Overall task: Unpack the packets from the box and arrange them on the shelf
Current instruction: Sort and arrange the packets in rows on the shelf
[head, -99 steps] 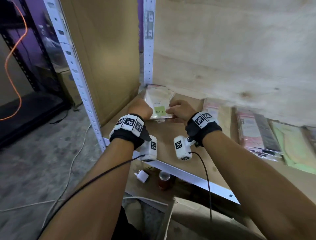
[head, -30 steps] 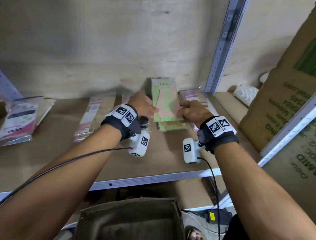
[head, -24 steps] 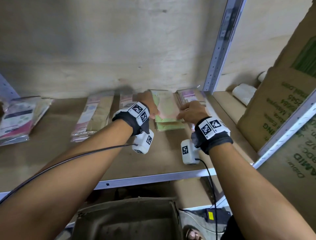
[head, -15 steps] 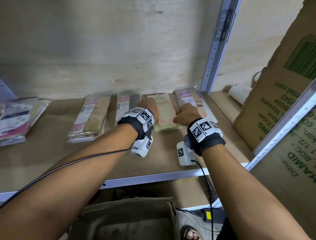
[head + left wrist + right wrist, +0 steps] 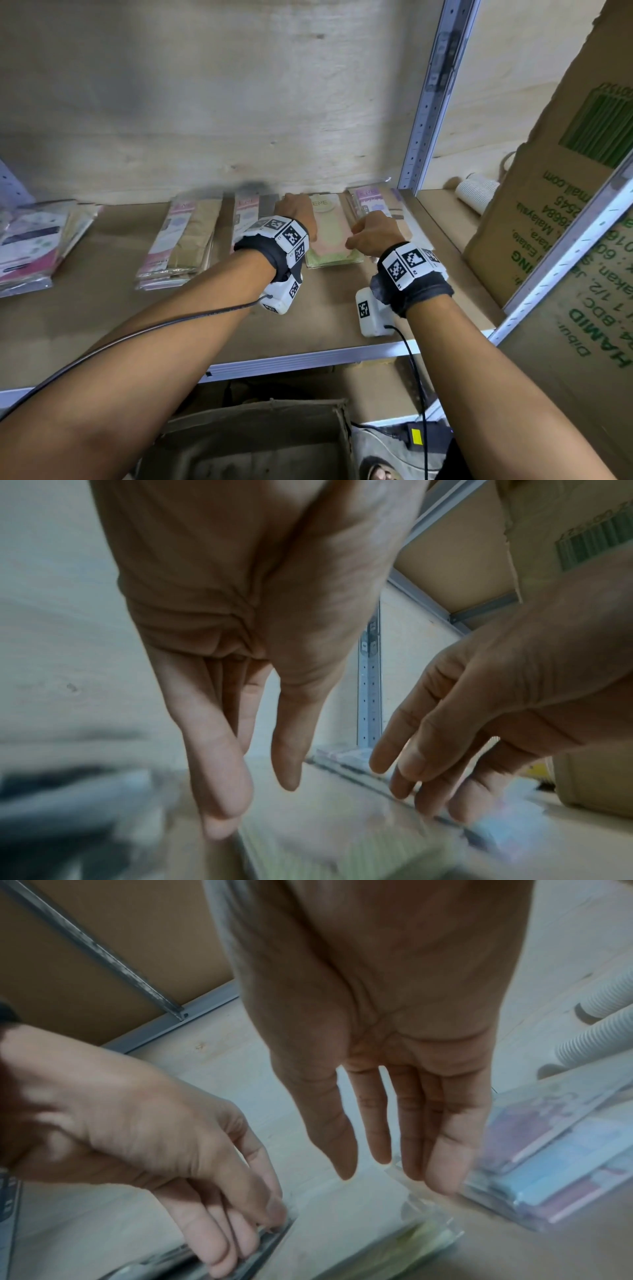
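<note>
The green-and-pink packet stack [image 5: 330, 236] lies flat on the shelf [image 5: 171, 318], near the back wall, between a pink-and-brown stack [image 5: 251, 214] on its left and a purple-topped stack [image 5: 373, 205] on its right beside the upright post [image 5: 431, 102]. Both hands flank it. The left hand [image 5: 294, 212] sits at the stack's left edge, its fingers [image 5: 219, 791] straight and pointing down, tips touching the packet's left side; the grip there is not closed round anything. The right hand [image 5: 371, 231] is at the stack's right edge, fingers [image 5: 441, 1156] extended and relaxed, tips just at or above the clear wrapper's right border; whether they touch it I cannot tell, and this grip holds nothing either. So the stack lies between the two open grips, on the shelf, not lifted.

Farther left on the shelf lies another pink-and-brown stack [image 5: 181, 240], and well apart at the left end a heap of pink packets [image 5: 30, 243]. Below the shelf's front rail stands an open cardboard box [image 5: 246, 442]. In the next bay to the right are white ribbed cups [image 5: 476, 192] and a large printed carton [image 5: 565, 205].
</note>
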